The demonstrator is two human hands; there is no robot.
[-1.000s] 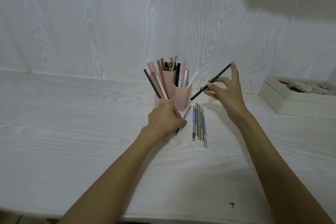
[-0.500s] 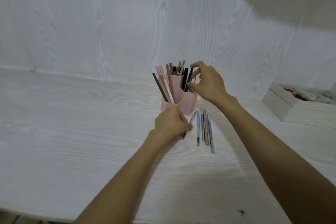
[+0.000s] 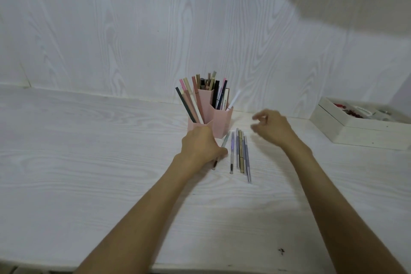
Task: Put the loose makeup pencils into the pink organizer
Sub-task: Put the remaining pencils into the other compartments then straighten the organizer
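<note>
Pink organizer (image 3: 219,123) is standing upright on the white worktop (image 3: 89,151), near the back wall, already bristling with pencils leaning out of its compartments.

Loose pencils (image 3: 241,151) are lying flat just in front of the organizer and slightly to its right, packed side by side, roughly parallel, tips pointing toward it. One more, a pale grey pencil (image 3: 224,141), is lying angled at the organizer's front corner, passing under the left hand.

Left hand (image 3: 201,147) is sitting directly in front of the organizer, knuckles up, fingers curled down over the grey pencil; looks like it is pinching that pencil, though the fingertips are hidden.

Right hand (image 3: 270,128) is hovering to the right of the organizer, above the worktop, fingers loosely bent and holding nothing. Blurred.

Handling judgement: pencils appear thin, stiff, very light, smooth-barrelled, so likely to roll or slip. Lying touching, they are probably hard to single out; taking the outermost one near mid-length with thumb and forefinger seems safest. The crowded organizer could tip if nudged while slotting one in.

White box (image 3: 355,127) is sitting well right of the organizer.
</note>
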